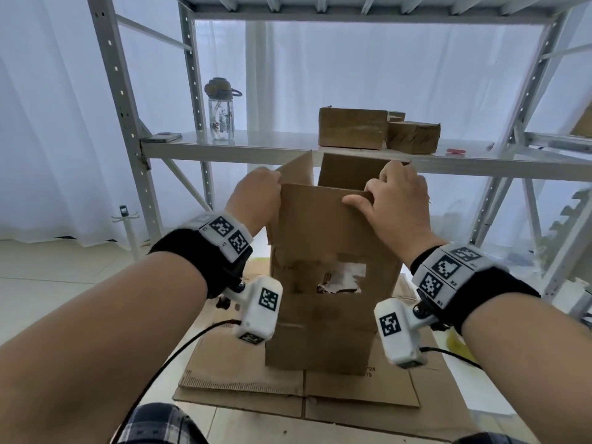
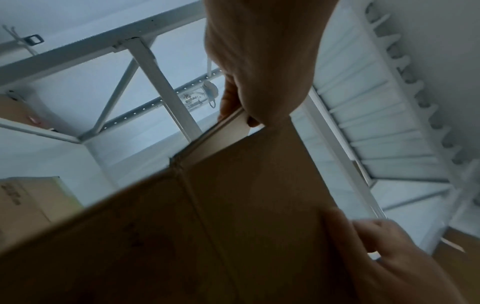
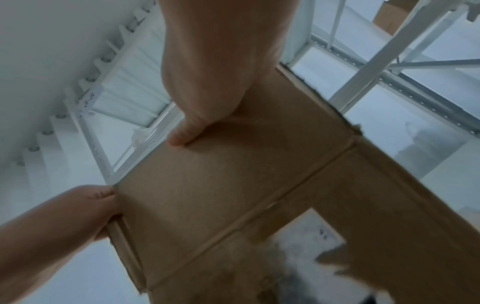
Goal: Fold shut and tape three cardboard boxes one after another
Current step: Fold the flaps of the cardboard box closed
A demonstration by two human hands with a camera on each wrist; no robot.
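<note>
Item: tall cardboard box (image 1: 323, 283), upright on flattened cardboard (image 1: 298, 384) below our grip. Our left hand (image 1: 256, 195) pinches the near flap's left corner; our right hand (image 1: 395, 197) clasps its right edge. Beyond: shelf (image 1: 256, 145) holding two boxes (image 1: 352, 128).

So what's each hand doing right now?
Left hand: grips the cardboard box flap's left edge.
Right hand: grips the flap's top edge.

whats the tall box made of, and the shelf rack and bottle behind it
Tall box: brown corrugated cardboard, matte, torn label patch on front. Shelf rack: looks like white-painted metal, perforated uprights. Bottle: clear body, probably plastic, grey lid. Both hands grip the box's top flaps.
</note>
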